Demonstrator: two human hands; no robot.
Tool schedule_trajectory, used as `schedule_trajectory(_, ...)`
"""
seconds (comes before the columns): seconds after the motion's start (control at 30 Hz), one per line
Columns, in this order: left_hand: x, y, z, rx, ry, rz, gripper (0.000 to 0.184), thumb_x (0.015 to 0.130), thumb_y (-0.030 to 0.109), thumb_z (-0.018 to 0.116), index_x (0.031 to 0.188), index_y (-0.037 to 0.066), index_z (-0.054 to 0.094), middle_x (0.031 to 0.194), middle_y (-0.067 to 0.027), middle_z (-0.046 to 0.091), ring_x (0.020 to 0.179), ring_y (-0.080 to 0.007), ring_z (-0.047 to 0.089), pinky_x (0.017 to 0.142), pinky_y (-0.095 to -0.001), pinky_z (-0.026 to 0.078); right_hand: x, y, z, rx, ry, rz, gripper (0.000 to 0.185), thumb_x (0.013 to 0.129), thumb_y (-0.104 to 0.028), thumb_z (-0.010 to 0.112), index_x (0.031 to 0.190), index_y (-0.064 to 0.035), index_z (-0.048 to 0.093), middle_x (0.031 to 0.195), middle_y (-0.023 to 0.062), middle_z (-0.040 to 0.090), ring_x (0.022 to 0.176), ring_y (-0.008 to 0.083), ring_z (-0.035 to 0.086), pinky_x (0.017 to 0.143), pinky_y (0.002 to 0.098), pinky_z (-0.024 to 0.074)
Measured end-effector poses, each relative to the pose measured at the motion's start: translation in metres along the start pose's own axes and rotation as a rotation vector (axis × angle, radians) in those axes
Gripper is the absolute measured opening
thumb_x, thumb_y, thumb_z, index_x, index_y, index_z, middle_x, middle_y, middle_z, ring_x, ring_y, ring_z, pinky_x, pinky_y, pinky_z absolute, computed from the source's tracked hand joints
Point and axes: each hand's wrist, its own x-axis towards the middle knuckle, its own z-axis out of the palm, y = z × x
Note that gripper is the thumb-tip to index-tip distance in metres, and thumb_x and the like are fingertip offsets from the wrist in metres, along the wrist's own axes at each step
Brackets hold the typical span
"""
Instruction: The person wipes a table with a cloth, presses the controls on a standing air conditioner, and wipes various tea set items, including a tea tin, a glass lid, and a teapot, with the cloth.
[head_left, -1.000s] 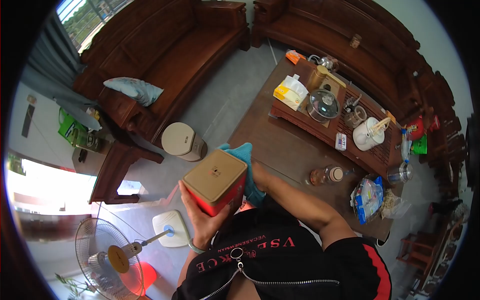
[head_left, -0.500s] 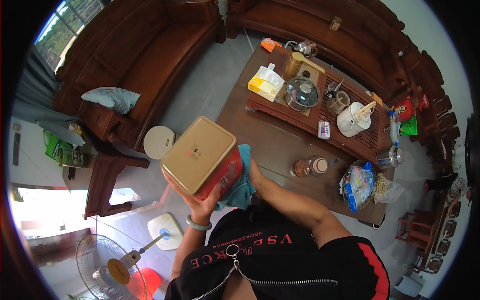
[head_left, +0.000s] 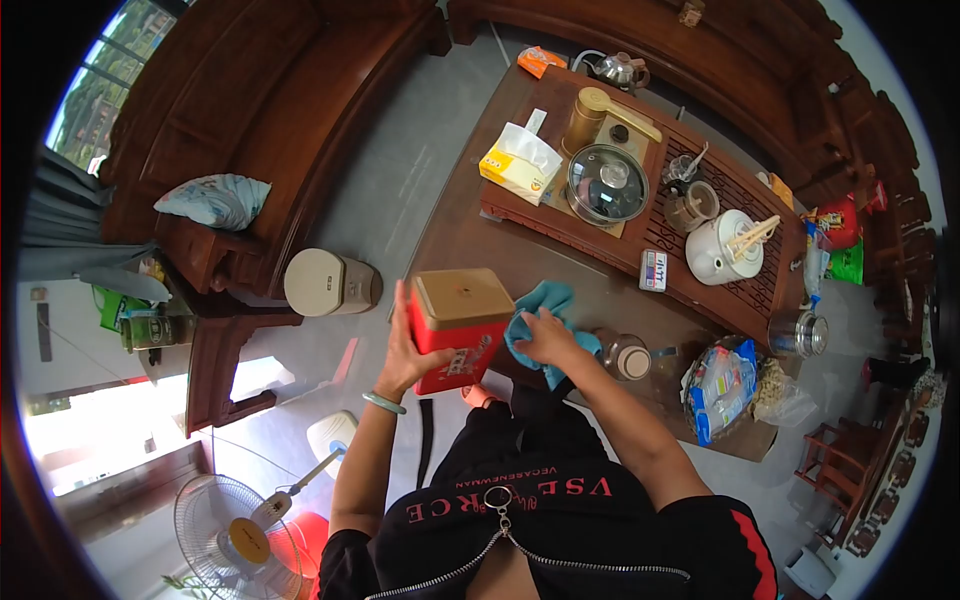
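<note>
A red tin (head_left: 460, 350) with a gold lid (head_left: 465, 297) is held up in front of me, over the near left edge of the table. My left hand (head_left: 404, 352) grips it from the left side, thumb across the front face and fingers along the far side. A teal cloth (head_left: 553, 298) is bunched under my right hand (head_left: 545, 338), whose fingers close on it just right of the tin. Part of the cloth touches or nearly touches the tin's right side; I cannot tell which. A glass jar (head_left: 624, 354) with a pale lid stands right of the cloth.
On the wooden table (head_left: 450, 235) is a tea tray with a glass-lidded pot (head_left: 607, 185), a white kettle (head_left: 722, 248) and a tissue pack (head_left: 521, 165). A bagged snack bowl (head_left: 720, 388) sits at right. A bin (head_left: 335, 283) and a fan (head_left: 240, 540) stand at left.
The tin has turned so its red front faces me more, and it is lower. My right hand and the cloth have come from behind the tin to its right side.
</note>
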Motion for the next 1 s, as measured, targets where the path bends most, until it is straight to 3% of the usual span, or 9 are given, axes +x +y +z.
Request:
schedule_trajectory(0.1,0.023,-0.011,0.013,0.263,-0.110,0.054,0.133,0.055,0.023,0.086,0.155,0.006,0.001,0.144,-0.0211,0.037,0.134,-0.0350,0.038,0.112,-0.0427,0.032,0.021,0.015,-0.014,0.777,-0.072,-0.678,0.101,0.069,-0.016,0.085,0.151,-0.0098,0.026,0.153,0.0135,0.028,0.141,0.0257,0.030,0.114,0.0404,0.0296)
schedule_trajectory(0.13,0.034,-0.017,0.014,0.159,-0.149,0.042,0.132,0.056,0.024,0.087,0.155,0.006,0.002,0.145,-0.0214,0.035,0.137,-0.0370,0.035,0.113,-0.0435,0.030,0.019,0.010,-0.022,0.977,-0.186,-0.626,0.118,0.062,-0.007,0.088,0.154,-0.0114,0.015,0.150,0.0118,0.033,0.141,0.0225,0.028,0.117,0.0376,0.0232)
schedule_trajectory(0.33,0.117,-0.022,0.018,0.248,-0.371,0.079,0.122,0.060,0.015,0.084,0.154,0.011,0.007,0.151,-0.0204,0.029,0.140,-0.0365,0.032,0.113,-0.0414,0.032,0.076,0.026,-0.007,1.205,0.009,-0.485,0.116,0.065,0.000,0.084,0.153,-0.0112,0.009,0.141,0.0118,0.045,0.132,0.0241,0.044,0.107,0.0358,0.0386)
schedule_trajectory(0.47,0.165,-0.050,0.035,0.390,-0.336,0.041,0.114,0.068,0.001,0.078,0.155,0.013,0.006,0.150,-0.0206,0.034,0.141,-0.0336,0.033,0.113,-0.0373,0.033,0.111,0.026,0.002,0.920,0.501,-0.498,0.112,0.068,-0.003,0.082,0.151,-0.0122,0.007,0.136,0.0164,0.049,0.125,0.0316,0.052,0.100,0.0382,0.0468)
schedule_trajectory(0.53,0.180,-0.059,0.047,0.396,-0.224,0.006,0.105,0.071,-0.002,0.074,0.154,0.021,0.014,0.140,-0.0194,0.046,0.130,-0.0369,0.045,0.105,-0.0397,0.041,0.125,0.022,-0.002,0.793,0.663,-0.481,0.110,0.069,-0.005,0.081,0.150,-0.0123,0.007,0.135,0.0191,0.048,0.125,0.0349,0.051,0.098,0.0399,0.0482)
schedule_trajectory(0.77,0.217,-0.079,0.062,0.436,-0.076,-0.067,0.089,0.076,-0.001,0.070,0.150,0.027,0.030,0.120,-0.0165,0.063,0.115,-0.0365,0.058,0.095,-0.0409,0.049,0.159,0.016,0.005,0.800,0.725,-0.289,0.107,0.073,-0.006,0.080,0.151,-0.0116,0.007,0.133,0.0192,0.050,0.120,0.0323,0.055,0.096,0.0379,0.0495)
schedule_trajectory(0.87,0.222,-0.111,0.051,0.596,-0.042,0.124,0.086,0.078,0.001,0.069,0.150,0.025,0.030,0.118,-0.0172,0.064,0.108,-0.0381,0.061,0.092,-0.0404,0.051,0.168,0.011,0.013,0.857,0.750,-0.286,0.102,0.074,-0.004,0.076,0.151,-0.0099,0.009,0.136,0.0201,0.047,0.123,0.0314,0.053,0.096,0.0381,0.0491)
schedule_trajectory(0.97,0.222,-0.122,0.053,0.549,0.017,0.166,0.087,0.080,0.003,0.068,0.152,0.023,0.023,0.114,-0.0165,0.065,0.092,-0.0366,0.067,0.078,-0.0393,0.057,0.160,-0.005,0.020,0.626,1.025,-0.193,0.095,0.075,0.000,0.071,0.151,-0.0072,0.014,0.139,0.0215,0.043,0.127,0.0320,0.049,0.099,0.0367,0.0468)
schedule_trajectory(1.0,0.211,-0.112,0.063,0.487,0.030,-0.057,0.088,0.082,0.002,0.067,0.153,0.022,0.019,0.111,-0.0157,0.065,0.087,-0.0335,0.068,0.072,-0.0382,0.057,0.143,-0.004,0.033,0.622,0.982,-0.173,0.093,0.075,0.000,0.070,0.150,-0.0064,0.016,0.140,0.0215,0.042,0.127,0.0325,0.048,0.098,0.0365,0.0467)
